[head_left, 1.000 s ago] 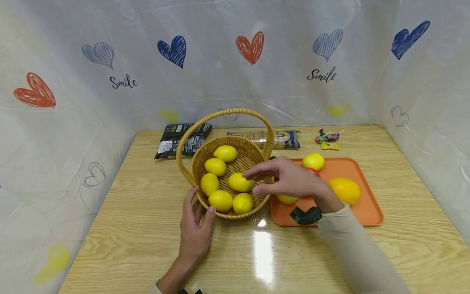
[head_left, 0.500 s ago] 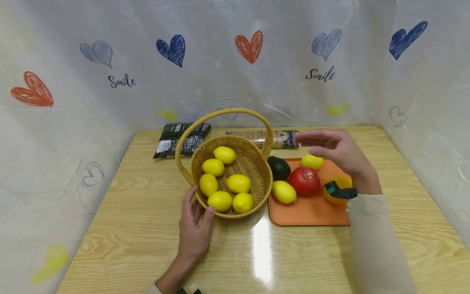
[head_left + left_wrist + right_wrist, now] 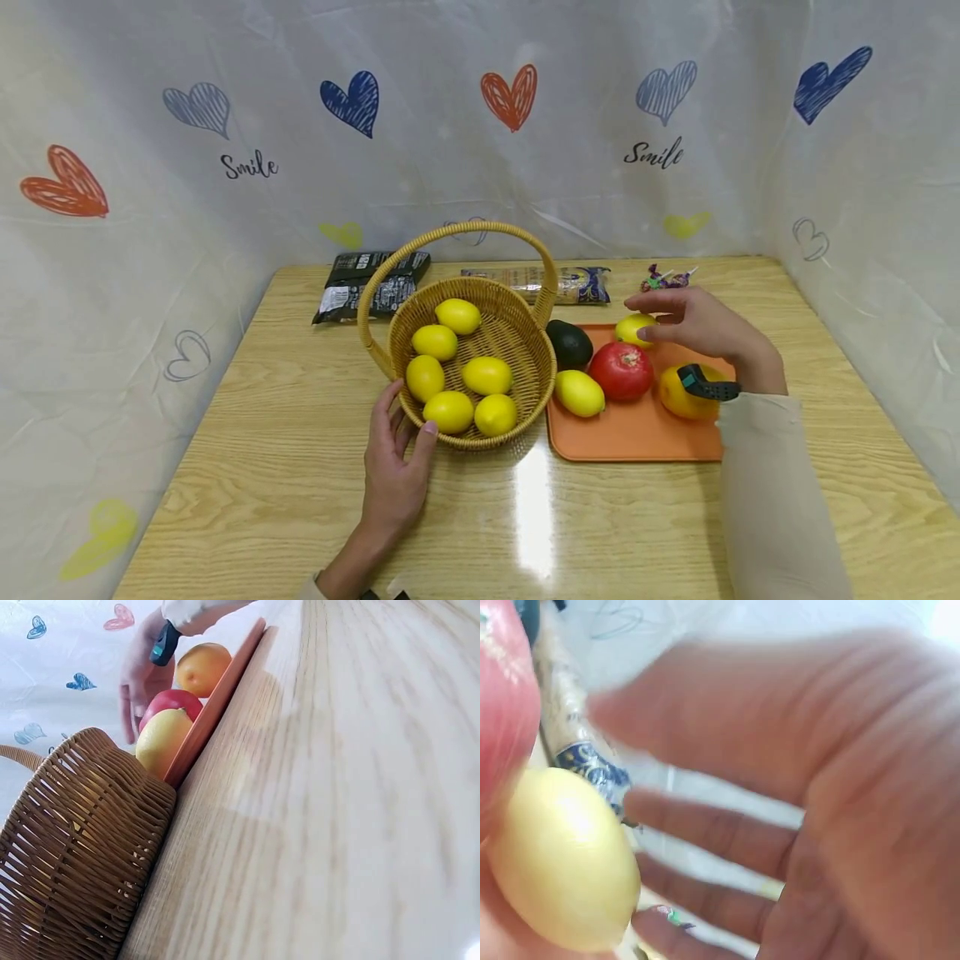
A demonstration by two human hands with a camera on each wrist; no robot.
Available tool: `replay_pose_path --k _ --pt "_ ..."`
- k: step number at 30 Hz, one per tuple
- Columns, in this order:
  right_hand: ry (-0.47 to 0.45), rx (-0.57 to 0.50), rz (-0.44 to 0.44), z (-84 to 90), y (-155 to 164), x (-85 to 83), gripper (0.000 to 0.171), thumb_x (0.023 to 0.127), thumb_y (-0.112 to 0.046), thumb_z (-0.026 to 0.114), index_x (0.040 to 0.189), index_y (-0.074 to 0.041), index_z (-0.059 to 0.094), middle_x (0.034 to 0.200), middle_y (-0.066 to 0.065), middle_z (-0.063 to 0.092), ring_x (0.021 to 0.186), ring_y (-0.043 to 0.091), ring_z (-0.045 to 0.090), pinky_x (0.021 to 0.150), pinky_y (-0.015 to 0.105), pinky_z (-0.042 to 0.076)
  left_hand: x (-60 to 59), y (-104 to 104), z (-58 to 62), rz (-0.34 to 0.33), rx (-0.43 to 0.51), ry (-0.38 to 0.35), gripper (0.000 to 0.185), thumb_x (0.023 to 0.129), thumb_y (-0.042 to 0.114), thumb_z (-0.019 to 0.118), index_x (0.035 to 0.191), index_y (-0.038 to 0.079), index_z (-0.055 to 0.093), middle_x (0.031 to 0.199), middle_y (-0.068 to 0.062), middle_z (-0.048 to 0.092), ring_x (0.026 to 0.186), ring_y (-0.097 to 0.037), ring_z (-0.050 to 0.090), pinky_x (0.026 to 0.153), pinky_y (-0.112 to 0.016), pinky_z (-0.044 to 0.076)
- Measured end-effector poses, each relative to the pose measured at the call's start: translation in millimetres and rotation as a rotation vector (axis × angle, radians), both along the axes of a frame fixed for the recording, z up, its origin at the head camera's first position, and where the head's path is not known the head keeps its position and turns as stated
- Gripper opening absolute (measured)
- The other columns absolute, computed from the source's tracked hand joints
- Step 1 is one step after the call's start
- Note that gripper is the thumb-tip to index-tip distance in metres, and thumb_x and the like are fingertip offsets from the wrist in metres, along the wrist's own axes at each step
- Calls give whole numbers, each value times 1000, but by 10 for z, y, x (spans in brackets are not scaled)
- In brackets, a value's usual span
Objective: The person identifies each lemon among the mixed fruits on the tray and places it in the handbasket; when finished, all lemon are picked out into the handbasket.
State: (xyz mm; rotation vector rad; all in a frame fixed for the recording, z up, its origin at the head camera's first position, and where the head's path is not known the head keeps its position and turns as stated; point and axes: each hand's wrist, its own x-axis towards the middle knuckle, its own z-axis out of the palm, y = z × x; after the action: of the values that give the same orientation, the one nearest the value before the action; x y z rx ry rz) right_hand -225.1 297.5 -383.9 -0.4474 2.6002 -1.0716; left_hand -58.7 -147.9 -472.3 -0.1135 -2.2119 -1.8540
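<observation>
A yellow wicker basket [image 3: 545, 392] with an arched handle holds several lemons [image 3: 487, 376]. My left hand [image 3: 395, 479] rests against its front left side, fingers along the outer wall and thumb by the rim. On the orange tray [image 3: 630, 442] lie another lemon [image 3: 579, 393], a red pomegranate [image 3: 622, 372], a dark green avocado [image 3: 570, 344] and an orange-yellow fruit [image 3: 678, 402]. My right hand [image 3: 701, 329] hovers over the tray's back lemon [image 3: 630, 330], fingers beyond it and thumb on the near side. In the right wrist view, fingers and thumb are spread beside that lemon [image 3: 566, 859], not closed on it.
A black packet [image 3: 371, 287] lies behind the basket on the left. Behind the basket's right side is a long clear packet [image 3: 585, 285]. Wrapped candies [image 3: 663, 278] lie at the back right. A heart-printed sheet [image 3: 450, 158] surrounds the wooden table [image 3: 285, 467].
My right hand has left the space above the basket, moved right, then lowered to the tray's back lemon. My left hand stays at the basket.
</observation>
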Motion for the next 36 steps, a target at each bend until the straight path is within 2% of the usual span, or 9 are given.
replay_pose_path --k 2,4,10,17,22,24,29,32,36 --pt "-9 39 12 -33 5 -5 51 102 -19 79 150 -7 66 154 23 63 141 48 60 117 62 54 -1 0 -2 -3 -2 6 73 109 7 66 171 6 27 178 -19 28 159 -42 41 121 -19 45" --pt "-8 73 32 -70 10 -10 50 102 -17 79 149 -5 67 153 25 63 138 52 60 116 69 52 -1 1 -3 -4 -3 9 73 109 7 66 171 5 27 177 -19 28 159 -42 41 121 -19 45" --pt "17 146 36 -64 21 22 53 102 -22 80 149 -3 65 149 27 65 128 54 66 111 67 57 6 0 0 -3 -9 1 73 109 8 66 171 5 26 177 -19 28 160 -41 40 121 -19 44" --pt "92 44 -55 263 -101 173 49 104 -33 78 148 -16 67 151 14 63 131 44 64 110 63 58 3 0 7 -2 -11 3 73 109 8 67 171 5 27 177 -18 28 159 -40 41 122 -19 44" --pt "168 -90 76 450 -308 313 40 103 -20 79 143 -21 72 137 2 71 125 28 71 102 27 62 0 -3 4 -2 -12 2 73 109 8 67 170 5 27 177 -18 29 160 -39 41 121 -18 44" --pt "190 -143 154 477 -412 349 41 102 -14 79 143 -20 72 132 1 73 115 22 73 92 20 64 0 -4 1 -1 -10 2 73 109 8 67 170 5 27 177 -18 29 160 -39 41 121 -18 44" --pt "214 -169 304 469 -741 403 45 101 -15 81 145 -20 70 134 -2 73 108 15 70 92 26 64 4 -6 -5 2 -5 2 74 109 8 67 171 5 27 177 -18 29 159 -39 41 121 -18 45" --pt "233 -123 373 413 -983 417 47 101 -20 82 146 -21 69 141 -5 71 114 13 67 99 29 60 4 -4 -3 1 -4 2 74 109 8 67 171 5 27 177 -18 28 159 -40 41 121 -17 45" --pt "248 -40 445 317 -1280 454 45 101 -25 79 145 -21 68 138 -6 71 105 12 65 90 34 60 3 3 1 1 -6 0 73 109 8 66 171 6 27 177 -18 28 159 -40 41 121 -18 45"
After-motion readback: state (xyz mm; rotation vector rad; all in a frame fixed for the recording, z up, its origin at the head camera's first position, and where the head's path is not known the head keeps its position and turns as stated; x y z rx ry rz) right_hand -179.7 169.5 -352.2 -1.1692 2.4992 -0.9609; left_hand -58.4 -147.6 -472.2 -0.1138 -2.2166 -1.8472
